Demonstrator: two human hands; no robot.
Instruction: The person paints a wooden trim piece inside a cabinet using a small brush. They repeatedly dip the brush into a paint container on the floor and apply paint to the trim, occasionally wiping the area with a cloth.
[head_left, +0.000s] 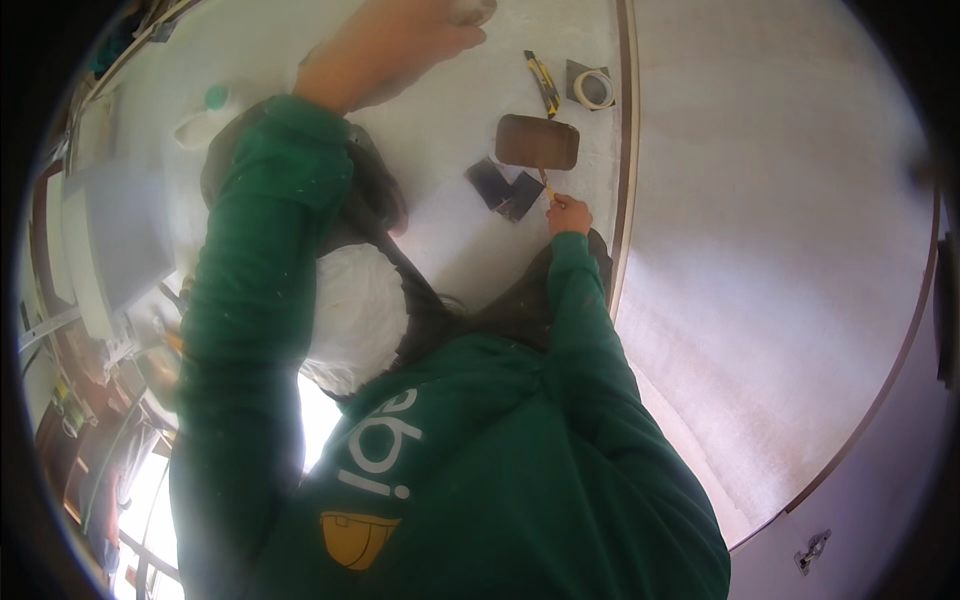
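My right hand (570, 216) grips the yellow handle of a slim tool (551, 191), perhaps a small brush. The tool's far end meets the lower edge of a brown rounded rectangle (537, 142); whether this is a shallow tray or a block is unclear. At the top edge, my left hand (390, 52) is raised and blurred, its fingers around a small pale object (472, 10) partly cut off by the frame. Dark squares of what looks like sandpaper (504, 187) lie beside the tool. Beyond the brown piece rests a yellow and black snap-off utility knife (542, 84).
A masking tape roll (594, 90) sits on another dark square. At left lies a white bottle with a green cap (217, 97). A brown-edged strip (624, 150) borders the large pale panel (765, 225) on my right. A metal hinge (812, 553) shows lower right.
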